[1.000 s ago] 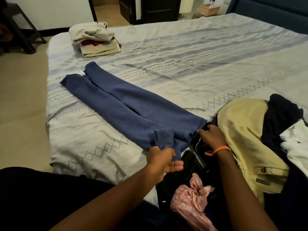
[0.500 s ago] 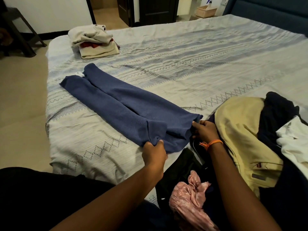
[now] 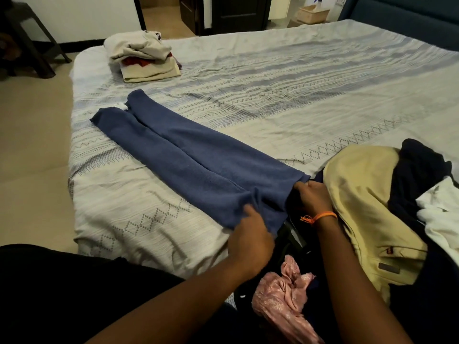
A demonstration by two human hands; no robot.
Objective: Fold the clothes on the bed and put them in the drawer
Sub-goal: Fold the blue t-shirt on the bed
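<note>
A long blue garment [image 3: 188, 160] lies folded lengthwise across the patterned bedspread [image 3: 273, 95], running from the far left toward me. My left hand [image 3: 249, 234] grips its near end at the left corner. My right hand [image 3: 310, 197], with an orange wristband, pinches the right corner of the same end. A stack of folded beige and red clothes [image 3: 145, 58] sits at the bed's far left corner. To my right lies an unfolded heap: a yellow garment [image 3: 365, 202], dark navy cloth [image 3: 419, 175], a white piece [image 3: 439, 214] and a pink crumpled item [image 3: 283, 294].
The bed's left edge drops to a beige floor [image 3: 32, 145]. A dark chair [image 3: 27, 38] stands at the far left. A doorway and dark door [image 3: 233, 13] lie beyond the bed, with a small box [image 3: 313, 13] and a blue headboard [image 3: 402, 21] at the far right.
Both hands have shifted slightly along the blue garment's near end and keep hold of it; the left hand now sits closer to the fold. The garment's hem lies flatter.
</note>
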